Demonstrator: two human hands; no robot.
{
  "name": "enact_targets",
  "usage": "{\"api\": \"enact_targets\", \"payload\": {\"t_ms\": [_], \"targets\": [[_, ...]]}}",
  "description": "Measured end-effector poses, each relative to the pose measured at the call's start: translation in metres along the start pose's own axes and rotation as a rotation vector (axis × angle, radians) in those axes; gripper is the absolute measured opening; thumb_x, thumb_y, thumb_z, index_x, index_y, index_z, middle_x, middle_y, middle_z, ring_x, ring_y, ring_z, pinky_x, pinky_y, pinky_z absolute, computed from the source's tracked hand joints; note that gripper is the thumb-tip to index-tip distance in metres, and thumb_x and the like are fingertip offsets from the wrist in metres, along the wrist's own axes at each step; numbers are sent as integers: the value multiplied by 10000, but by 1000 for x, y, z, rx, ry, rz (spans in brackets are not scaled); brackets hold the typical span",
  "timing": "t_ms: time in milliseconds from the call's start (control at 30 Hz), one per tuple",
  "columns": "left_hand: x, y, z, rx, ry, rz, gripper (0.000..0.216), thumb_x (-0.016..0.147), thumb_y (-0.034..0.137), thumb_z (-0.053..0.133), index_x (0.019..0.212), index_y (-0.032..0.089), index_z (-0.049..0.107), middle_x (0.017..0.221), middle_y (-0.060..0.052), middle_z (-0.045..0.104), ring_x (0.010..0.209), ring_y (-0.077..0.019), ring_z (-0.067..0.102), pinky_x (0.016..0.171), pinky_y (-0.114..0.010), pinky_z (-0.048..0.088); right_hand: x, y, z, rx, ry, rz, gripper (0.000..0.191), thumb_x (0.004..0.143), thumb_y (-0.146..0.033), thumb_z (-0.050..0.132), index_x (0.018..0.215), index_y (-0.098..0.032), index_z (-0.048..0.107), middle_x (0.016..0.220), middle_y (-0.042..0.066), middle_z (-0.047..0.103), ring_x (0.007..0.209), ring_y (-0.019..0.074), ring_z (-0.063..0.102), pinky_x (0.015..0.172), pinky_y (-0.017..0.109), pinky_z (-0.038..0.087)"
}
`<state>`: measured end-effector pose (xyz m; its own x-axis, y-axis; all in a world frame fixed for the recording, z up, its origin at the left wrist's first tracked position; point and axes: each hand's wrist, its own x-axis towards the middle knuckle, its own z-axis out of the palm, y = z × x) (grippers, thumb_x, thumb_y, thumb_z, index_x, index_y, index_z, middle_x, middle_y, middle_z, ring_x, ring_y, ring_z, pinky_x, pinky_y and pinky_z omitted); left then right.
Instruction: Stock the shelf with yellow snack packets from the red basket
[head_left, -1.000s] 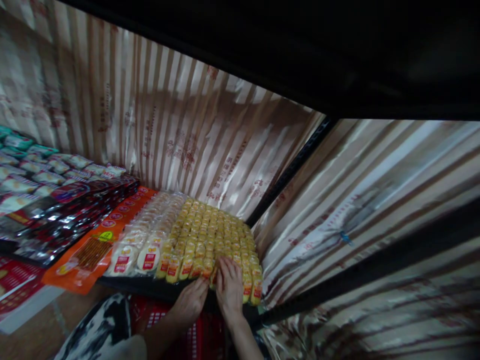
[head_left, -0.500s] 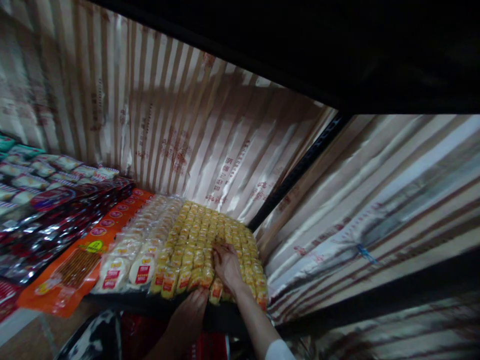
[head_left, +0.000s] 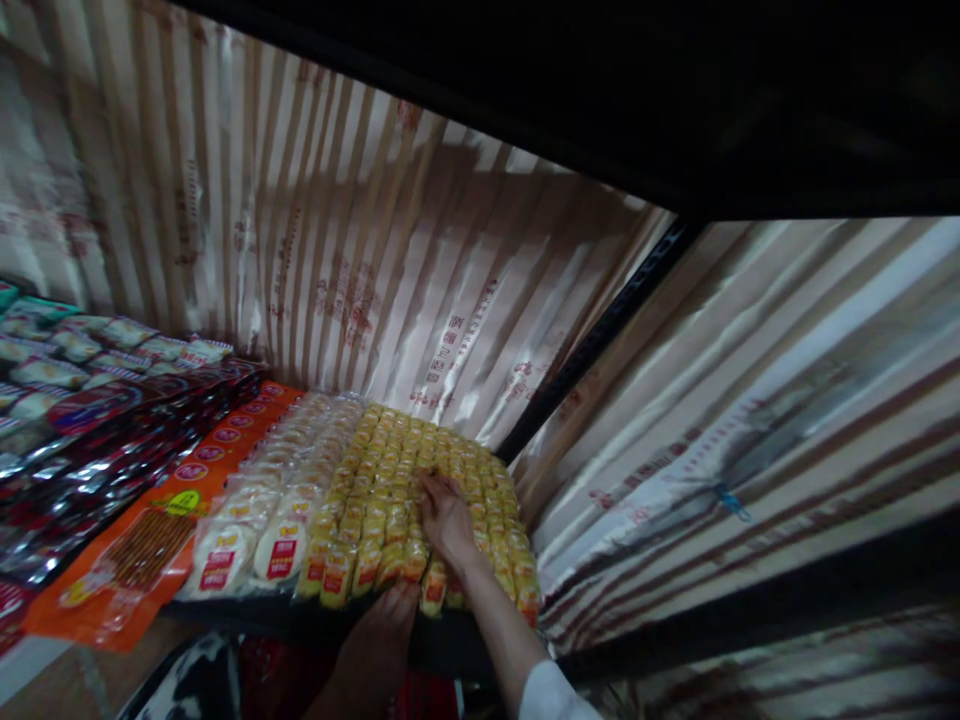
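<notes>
Rows of small yellow-wrapped snack packets [head_left: 390,480] cover the right part of the shelf, standing close together. My right hand [head_left: 446,515] rests on top of them near the middle, fingers stretched forward and touching the wrappers. At the front edge of the same rows, my left hand [head_left: 390,615] lies with its fingertips against the front packets, fingers extended; dim light blurs their detail. No packet is lifted in either hand. Just left of the yellow rows stand two rows of clear bags with round pale biscuits [head_left: 281,545] and red labels.
An orange bag of brown sticks [head_left: 146,545] and dark shiny packs [head_left: 127,460] lie further left. Striped plastic sheeting [head_left: 315,250] hangs behind and at right. A black shelf post [head_left: 592,340] slants at the back corner. A dark shelf [head_left: 600,90] overhangs above.
My right hand has shifted slightly back and left over the yellow packets. My left hand stays at the front edge, and the camera view has moved a little.
</notes>
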<state>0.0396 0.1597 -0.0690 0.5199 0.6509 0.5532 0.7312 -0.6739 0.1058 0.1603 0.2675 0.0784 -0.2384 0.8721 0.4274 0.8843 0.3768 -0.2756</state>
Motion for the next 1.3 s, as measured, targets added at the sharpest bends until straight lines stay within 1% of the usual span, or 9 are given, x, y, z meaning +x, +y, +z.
{"api": "enact_targets", "payload": {"t_ms": [233,367,500,700,767,867,1000,1200,1300], "targets": [[1,-1,-6,-58,-58,16,528,777,81,343,1297,113,433,1257,-91,559,1186,-188,487,992,-308,408,-77,-10,-11,108,319,282,334,892,-323,359,1023,-144,608,954,105,649,910,192,590,819,330,466],[-2,-2,3,-55,-64,20,508,800,102,333,1297,124,438,1272,-88,547,1200,-187,474,995,-311,397,-130,-15,5,68,279,333,312,884,-331,375,969,-185,638,951,88,649,929,203,594,839,340,473],[-1,-4,-3,-27,-32,65,449,819,116,345,1244,116,490,1233,-93,575,1169,-183,498,974,-299,408,-154,-16,20,46,165,329,353,857,-240,364,1083,-184,630,1085,96,627,1026,200,579,882,318,477],[4,1,-22,-81,47,6,336,812,83,360,1037,126,605,1151,-109,606,1119,-201,518,952,-332,435,-148,-20,12,87,41,344,434,807,-118,320,1111,-110,629,1119,137,619,1057,194,581,922,299,466],[5,4,-26,-120,47,73,305,823,99,370,999,140,615,1108,-99,627,1098,-198,530,951,-341,435,-145,-19,7,119,29,364,446,783,-90,317,1081,-105,648,1122,138,626,1066,197,580,941,313,455],[10,6,-32,-142,-26,234,319,846,163,397,1113,143,572,1136,-80,626,1118,-198,522,964,-341,426,-141,-18,-2,209,17,414,454,757,-69,322,1050,-129,665,1103,115,646,1067,190,584,959,328,440],[23,6,-37,-90,-92,216,390,860,141,363,1223,111,504,1231,-101,576,1177,-211,486,981,-353,414,-131,-20,-17,275,-36,424,426,798,-104,324,1061,-155,654,1033,94,678,958,177,635,871,299,487],[30,7,-36,-50,-84,196,437,835,76,332,1241,99,494,1253,-108,560,1173,-215,491,981,-370,419,-98,-15,-34,-27,38,367,397,840,-152,351,1150,-137,599,1095,89,647,1056,189,561,928,285,425],[30,7,-36,-62,-82,176,425,843,99,341,1239,89,496,1251,-108,561,1176,-215,484,1010,-377,392,-80,-14,-33,-128,-34,354,412,837,-144,371,1197,-139,571,1040,94,663,1043,196,548,904,276,425]]}}
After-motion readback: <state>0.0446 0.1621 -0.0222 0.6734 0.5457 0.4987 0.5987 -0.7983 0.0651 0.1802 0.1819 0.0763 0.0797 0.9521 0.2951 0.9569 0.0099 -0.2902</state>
